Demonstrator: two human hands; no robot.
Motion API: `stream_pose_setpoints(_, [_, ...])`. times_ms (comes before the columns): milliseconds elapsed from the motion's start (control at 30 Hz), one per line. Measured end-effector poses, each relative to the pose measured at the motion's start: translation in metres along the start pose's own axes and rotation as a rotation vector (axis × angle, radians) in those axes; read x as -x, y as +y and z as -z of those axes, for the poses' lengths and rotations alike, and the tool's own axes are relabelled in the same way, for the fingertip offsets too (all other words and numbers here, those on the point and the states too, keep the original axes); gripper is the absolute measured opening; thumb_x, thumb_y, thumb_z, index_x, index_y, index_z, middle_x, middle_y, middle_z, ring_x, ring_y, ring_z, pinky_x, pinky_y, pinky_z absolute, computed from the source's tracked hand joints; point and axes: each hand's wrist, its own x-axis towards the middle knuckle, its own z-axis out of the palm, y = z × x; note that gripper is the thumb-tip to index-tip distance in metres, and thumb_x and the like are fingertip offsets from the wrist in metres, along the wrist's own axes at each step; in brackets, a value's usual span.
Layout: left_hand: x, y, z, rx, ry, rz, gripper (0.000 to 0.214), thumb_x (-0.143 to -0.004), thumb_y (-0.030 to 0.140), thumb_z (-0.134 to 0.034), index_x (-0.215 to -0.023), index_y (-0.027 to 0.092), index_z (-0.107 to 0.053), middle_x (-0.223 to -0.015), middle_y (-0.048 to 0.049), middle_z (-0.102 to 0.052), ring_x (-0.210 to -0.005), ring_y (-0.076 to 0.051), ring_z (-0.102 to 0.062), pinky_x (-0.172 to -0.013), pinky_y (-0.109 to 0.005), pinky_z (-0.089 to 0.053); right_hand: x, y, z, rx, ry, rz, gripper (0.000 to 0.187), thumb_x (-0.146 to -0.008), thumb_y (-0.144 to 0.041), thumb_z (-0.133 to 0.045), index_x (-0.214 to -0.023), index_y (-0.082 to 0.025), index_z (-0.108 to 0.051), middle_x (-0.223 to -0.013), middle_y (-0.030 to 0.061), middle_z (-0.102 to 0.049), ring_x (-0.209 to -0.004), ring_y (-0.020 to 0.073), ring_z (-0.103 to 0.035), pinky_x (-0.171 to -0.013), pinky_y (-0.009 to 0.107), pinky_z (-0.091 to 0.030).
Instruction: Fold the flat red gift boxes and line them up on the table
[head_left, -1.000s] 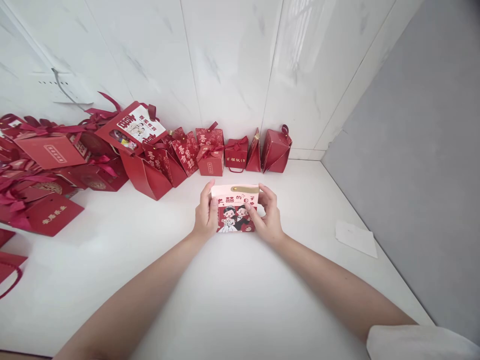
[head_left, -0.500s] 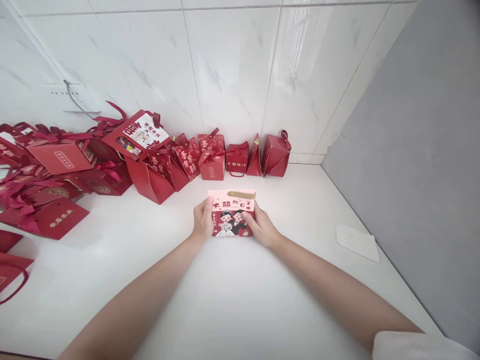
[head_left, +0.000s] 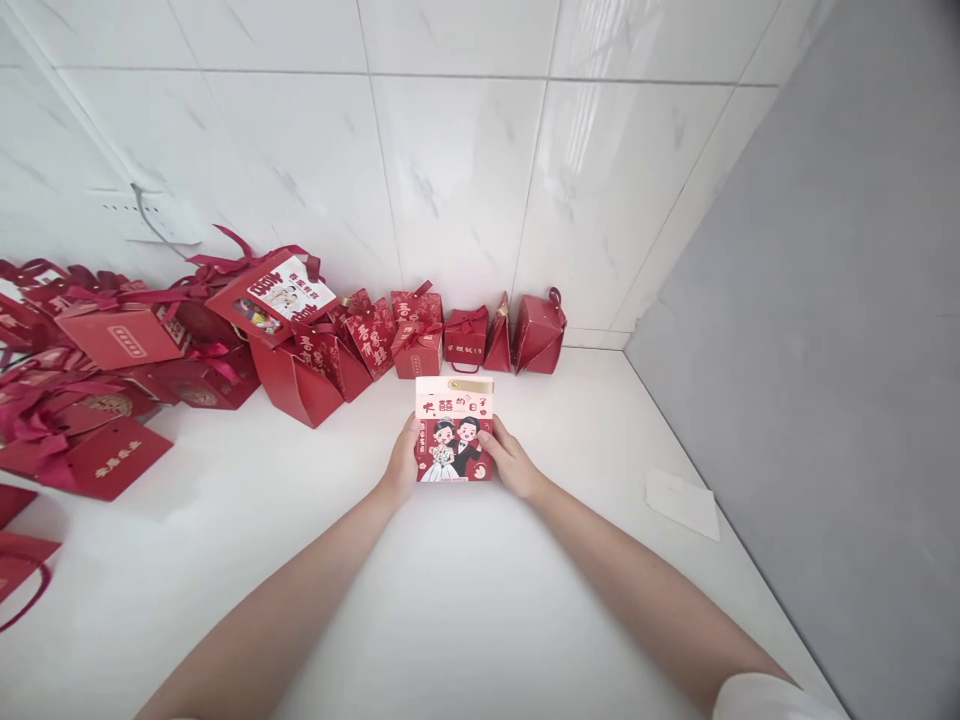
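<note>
Between my two hands is a gift box, red below and pale pink on top, printed with a cartoon bride and groom. A gold strap lies along its top edge. My left hand grips the box's left side, its fingers largely hidden behind it. On the opposite side, my right hand clasps the edge with the thumb on the printed front. The printed face is turned towards me, and the box is over the middle of the white table.
A row of red gift boxes stands along the tiled wall. More beribboned boxes are piled at the left. A white paper piece lies to the right, near a grey panel. A cable hangs from the wall socket.
The view has tilted up and shifted slightly. My left thumb has moved off the box's front to its edge, and more of the printed face shows. Both hands still hold the box.
</note>
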Motion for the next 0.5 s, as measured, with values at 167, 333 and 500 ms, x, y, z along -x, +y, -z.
stream_pose_setpoints(167, [0.0015,0.0042,-0.0006,-0.049,0.016,-0.032,0.06,-0.088,0.06,-0.051,-0.124,0.014,-0.059,-0.119,-0.0134,-0.069,-0.111,-0.03,-0.065,-0.097,-0.046,-0.051,0.0006,-0.0022,-0.001,0.075,0.078,-0.003,0.045,-0.095,-0.058,-0.046,-0.126,-0.026,-0.052,-0.123,0.0043,-0.067,-0.112,0.0244,-0.064,-0.101,0.043,-0.049])
stream_pose_setpoints(333, [0.0027,0.0055,-0.0025,-0.045,0.026,-0.043,0.062,-0.087,0.062,-0.052,-0.124,0.012,-0.059,-0.118,-0.0151,-0.069,-0.106,-0.03,-0.067,-0.095,-0.046,-0.052,0.0021,-0.0043,-0.0023,0.116,0.092,0.001,0.046,-0.095,-0.059,-0.043,-0.126,-0.026,-0.052,-0.122,0.0044,-0.068,-0.11,0.0244,-0.065,-0.098,0.041,-0.049])
stream_pose_setpoints(500, [-0.0011,0.0001,0.0024,-0.061,0.02,-0.045,0.06,-0.087,0.062,-0.051,-0.121,0.014,-0.059,-0.116,-0.0142,-0.069,-0.103,-0.029,-0.067,-0.092,-0.044,-0.052,0.0001,-0.0008,-0.0044,0.113,0.117,-0.027,0.046,-0.095,-0.059,-0.042,-0.126,-0.026,-0.052,-0.119,0.0037,-0.069,-0.106,0.0237,-0.067,-0.096,0.04,-0.05])
